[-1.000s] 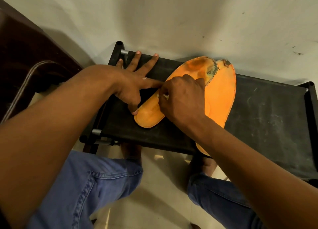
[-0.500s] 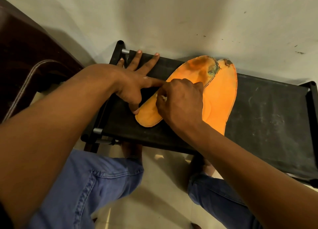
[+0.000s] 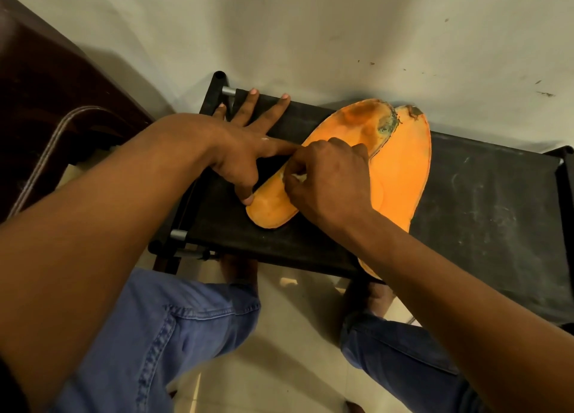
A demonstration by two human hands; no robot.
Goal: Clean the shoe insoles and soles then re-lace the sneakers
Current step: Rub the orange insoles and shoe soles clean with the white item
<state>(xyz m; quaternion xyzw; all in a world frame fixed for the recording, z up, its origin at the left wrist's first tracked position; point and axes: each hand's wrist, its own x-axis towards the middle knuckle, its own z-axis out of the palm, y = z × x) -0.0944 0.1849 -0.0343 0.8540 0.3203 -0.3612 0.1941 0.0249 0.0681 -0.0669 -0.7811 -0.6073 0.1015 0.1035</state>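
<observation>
Top orange insole (image 3: pixel 273 206) lies across 2nd insole (image 3: pixel 400 176) on black stool (image 3: pixel 497 195); L hand (image 3: pixel 245 155) pins it w/ flat spread fingers, R hand (image 3: pixel 329 186) pinches small white wipe (image 3: pixel 298 178), so rub short firm strokes toward stained toe.

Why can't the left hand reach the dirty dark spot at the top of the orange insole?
It probably can. The left hand lies flat beside the top insole, and only bare black stool lies between it and the dark stain. The right hand sits lower down.
</observation>
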